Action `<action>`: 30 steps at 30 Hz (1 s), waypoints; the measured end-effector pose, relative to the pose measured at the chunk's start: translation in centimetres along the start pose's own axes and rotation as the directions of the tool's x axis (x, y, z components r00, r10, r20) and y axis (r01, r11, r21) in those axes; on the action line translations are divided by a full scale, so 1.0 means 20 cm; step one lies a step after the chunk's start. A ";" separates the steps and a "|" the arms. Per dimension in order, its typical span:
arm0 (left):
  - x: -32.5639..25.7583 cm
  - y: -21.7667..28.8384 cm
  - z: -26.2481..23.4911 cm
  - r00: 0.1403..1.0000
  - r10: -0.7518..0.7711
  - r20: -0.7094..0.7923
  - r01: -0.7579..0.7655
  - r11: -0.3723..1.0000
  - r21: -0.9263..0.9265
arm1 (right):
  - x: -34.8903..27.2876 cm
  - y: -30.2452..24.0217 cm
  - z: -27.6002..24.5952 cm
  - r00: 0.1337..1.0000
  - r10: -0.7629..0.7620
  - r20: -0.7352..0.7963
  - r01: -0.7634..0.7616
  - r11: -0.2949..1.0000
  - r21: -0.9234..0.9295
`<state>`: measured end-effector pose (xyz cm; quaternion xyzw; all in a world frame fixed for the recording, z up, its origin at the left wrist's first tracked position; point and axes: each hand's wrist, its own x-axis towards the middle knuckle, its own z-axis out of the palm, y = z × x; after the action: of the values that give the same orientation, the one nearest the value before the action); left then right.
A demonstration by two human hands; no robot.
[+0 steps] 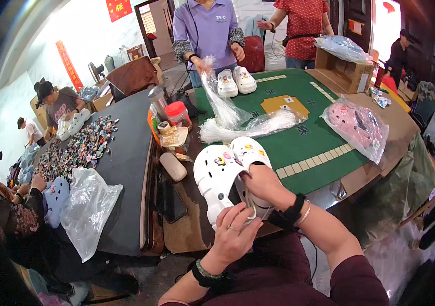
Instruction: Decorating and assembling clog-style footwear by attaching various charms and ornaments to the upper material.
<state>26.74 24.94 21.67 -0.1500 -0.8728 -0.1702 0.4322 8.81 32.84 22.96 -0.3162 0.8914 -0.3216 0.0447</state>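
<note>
Your left hand (234, 232) sits lowest and nearest you, fingers curled round the heel strap (250, 209) of the nearer white clog (217, 181), so it is grasping that strap from below; your right hand (264, 184) comes in from the right and lies just above it, fingers bent and pinching at the heel opening of the second white clog (250, 153), though whether it holds something small there is hidden by the knuckles; both hands meet at the heel end, touching the shoes. From there the pair runs away from you, long axes pointing up and slightly left, toes toward the green felt mat (304, 137), small coloured charms (221, 160) on the uppers; the clogs lie side by side on the brown table edge (189, 232). Beyond the toes lies a heap of clear plastic bags (248, 126); to the left a beige case (172, 166) and a dark phone (170, 201).
</note>
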 end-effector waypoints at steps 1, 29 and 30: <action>0.00 0.00 0.00 1.000 0.003 -0.004 -0.003 1.000 0.029 | -0.02 0.01 -0.02 1.000 0.000 0.001 0.000 1.000 -0.003; 0.02 0.18 0.04 0.750 0.596 0.287 -0.510 0.797 -0.323 | -0.58 0.45 0.29 0.975 0.130 0.183 -0.138 -0.295 0.946; 0.02 0.18 0.04 0.747 0.600 0.287 -0.513 0.795 -0.324 | -0.58 0.44 0.29 0.976 0.129 0.175 -0.133 -0.279 0.951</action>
<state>27.46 28.64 22.15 -0.4823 -0.8282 -0.0982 0.2681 14.90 41.83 11.65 -0.0573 0.3147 -0.8940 0.3137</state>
